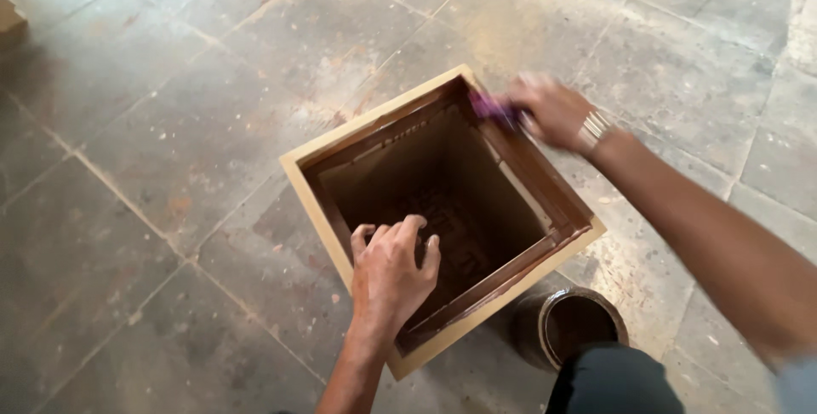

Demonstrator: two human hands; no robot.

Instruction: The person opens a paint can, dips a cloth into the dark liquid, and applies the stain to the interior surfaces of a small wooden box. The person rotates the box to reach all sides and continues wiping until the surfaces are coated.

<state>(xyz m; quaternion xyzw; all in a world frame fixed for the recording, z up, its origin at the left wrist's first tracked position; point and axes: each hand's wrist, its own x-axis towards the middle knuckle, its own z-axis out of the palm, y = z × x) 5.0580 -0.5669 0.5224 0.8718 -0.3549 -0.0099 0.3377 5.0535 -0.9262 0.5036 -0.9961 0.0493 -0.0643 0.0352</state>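
Note:
An open square wooden box [317, 201] stands on the stone floor, its rim pale and its inner walls coated dark brown. My left hand [391, 274] grips the near rim, fingers curled over the edge into the box. My right hand [553, 112], with a metal band at the wrist, is blurred at the far right corner and holds a small purple-handled tool, probably a brush [492, 108], against the inner wall there.
A round can of dark brown liquid [572, 325] sits on the floor just right of the box's near corner, beside my dark-clad knee [613, 380]. A pale wooden piece [10, 21] lies at the far left edge. Grey stone tiles surround the box.

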